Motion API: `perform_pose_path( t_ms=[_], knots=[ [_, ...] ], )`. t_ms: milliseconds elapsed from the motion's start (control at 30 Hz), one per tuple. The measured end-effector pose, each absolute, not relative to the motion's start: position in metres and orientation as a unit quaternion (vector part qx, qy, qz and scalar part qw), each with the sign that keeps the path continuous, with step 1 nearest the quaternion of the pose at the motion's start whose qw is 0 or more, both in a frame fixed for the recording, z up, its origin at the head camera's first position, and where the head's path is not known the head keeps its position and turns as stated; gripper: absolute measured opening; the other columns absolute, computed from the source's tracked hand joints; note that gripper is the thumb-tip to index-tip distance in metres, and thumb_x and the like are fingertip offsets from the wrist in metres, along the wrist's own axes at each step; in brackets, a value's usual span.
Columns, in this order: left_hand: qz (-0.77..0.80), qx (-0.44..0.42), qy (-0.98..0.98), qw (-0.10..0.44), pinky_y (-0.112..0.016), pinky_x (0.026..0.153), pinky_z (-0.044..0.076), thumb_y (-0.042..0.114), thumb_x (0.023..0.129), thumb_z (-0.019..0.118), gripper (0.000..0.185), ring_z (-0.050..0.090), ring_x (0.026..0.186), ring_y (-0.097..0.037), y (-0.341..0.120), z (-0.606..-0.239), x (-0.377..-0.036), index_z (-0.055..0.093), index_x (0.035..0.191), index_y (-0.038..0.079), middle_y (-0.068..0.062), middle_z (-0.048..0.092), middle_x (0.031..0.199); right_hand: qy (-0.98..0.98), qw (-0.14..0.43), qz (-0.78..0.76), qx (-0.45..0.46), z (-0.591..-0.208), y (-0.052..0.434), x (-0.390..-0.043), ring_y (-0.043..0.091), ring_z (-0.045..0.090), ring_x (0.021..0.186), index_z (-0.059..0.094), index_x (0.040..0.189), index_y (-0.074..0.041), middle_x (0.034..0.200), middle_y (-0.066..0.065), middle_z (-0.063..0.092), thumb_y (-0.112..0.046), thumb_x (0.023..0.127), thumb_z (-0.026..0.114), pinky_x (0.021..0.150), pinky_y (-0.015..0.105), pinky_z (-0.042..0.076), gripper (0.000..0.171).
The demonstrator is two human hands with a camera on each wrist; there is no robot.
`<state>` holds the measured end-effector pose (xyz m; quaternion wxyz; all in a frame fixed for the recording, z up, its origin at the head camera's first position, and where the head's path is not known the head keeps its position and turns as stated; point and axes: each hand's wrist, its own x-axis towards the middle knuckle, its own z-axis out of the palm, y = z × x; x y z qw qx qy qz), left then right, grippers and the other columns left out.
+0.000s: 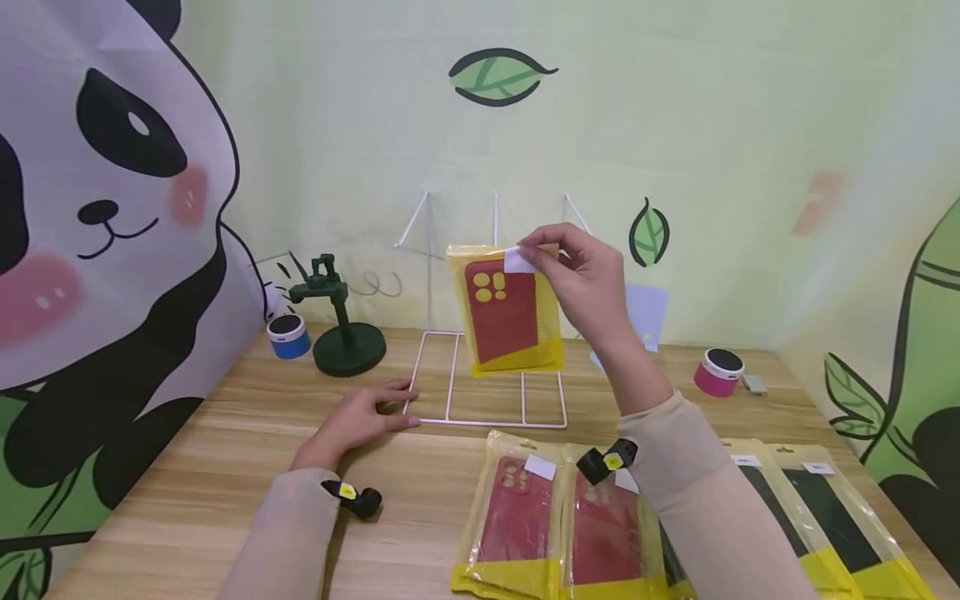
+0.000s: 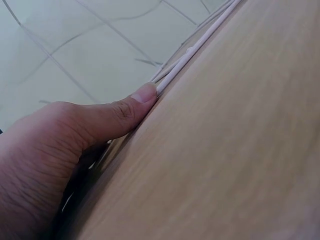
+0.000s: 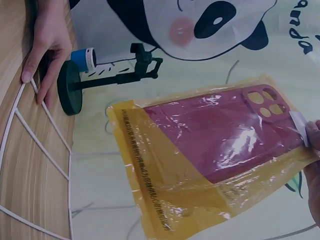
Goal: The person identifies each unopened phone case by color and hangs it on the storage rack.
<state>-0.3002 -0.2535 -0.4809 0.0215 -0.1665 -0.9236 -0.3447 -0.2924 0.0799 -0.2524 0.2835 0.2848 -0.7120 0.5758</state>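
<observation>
- Right hand [image 1: 592, 287] is pinching the top edge of the red phone case packet [image 1: 510, 312] by its white label tab, fingers curled on it, holding it up in front of the white wire rack [image 1: 487, 392].
- Packet is hanging below the fingertips, slightly tilted, above the rack's base and just in front of its upright prongs (whether it is touching a prong, cannot tell).
- Left hand [image 1: 360, 417] is lying flat on the wooden table [image 1: 225, 433], fingers straight, pressing on the rack's left base wire; thumb tip is touching the wire in the left wrist view.
- Judgement: the step is going best with the grip kept high on the tab so the hanging hole stays free, the packet squared to a prong, and the left hand steadying the base.
- More packets [image 1: 517, 525] are lying on the table near the right sleeve, well below the held one.
</observation>
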Motion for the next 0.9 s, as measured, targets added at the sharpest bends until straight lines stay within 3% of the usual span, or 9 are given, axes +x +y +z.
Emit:
perform_pose_path(
  t_ms=[167,300,567,900],
  knots=[
    [-0.347,-0.161,-0.924,0.022,-0.056,0.116,0.028,0.056,0.082,0.078,0.06,0.041,0.142,-0.027,-0.254,-0.48,-0.3,0.069,0.132,0.024,0.004,0.051,0.151,-0.716,0.343,0.534,0.291,-0.26,0.072,-0.306,0.015,0.062,0.076,0.076,0.095,-0.001,0.092,0.007,0.075,-0.004,0.09,0.075,0.07,0.017,0.053,0.006],
    [-0.346,-0.161,-0.924,0.018,-0.056,0.117,0.028,0.056,0.081,0.078,0.06,0.041,0.143,-0.027,-0.253,-0.48,-0.3,0.069,0.132,0.024,0.004,0.05,0.151,-0.725,0.358,0.509,0.295,-0.266,0.07,-0.311,0.01,0.067,0.086,0.077,0.095,-0.004,0.094,0.002,0.076,-0.005,0.09,0.075,0.08,0.024,0.058,0.006],
    [-0.345,-0.163,-0.924,0.021,-0.056,0.117,0.028,0.055,0.082,0.077,0.06,0.041,0.143,-0.028,-0.252,-0.481,-0.301,0.069,0.132,0.023,0.003,0.05,0.151,-0.766,0.4,0.383,0.327,-0.265,0.068,-0.313,0.018,0.068,0.088,0.075,0.107,-0.006,0.102,0.005,0.076,-0.006,0.095,0.069,0.082,0.035,0.057,0.013],
    [-0.348,-0.162,-0.923,0.016,-0.057,0.117,0.027,0.052,0.083,0.078,0.058,0.04,0.143,-0.028,-0.252,-0.479,-0.299,0.069,0.132,0.022,0.002,0.05,0.151,-0.797,0.326,0.388,0.328,-0.261,0.073,-0.307,0.018,0.07,0.093,0.072,0.113,-0.004,0.107,0.007,0.073,-0.005,0.094,0.07,0.081,0.034,0.058,0.019]
  ],
)
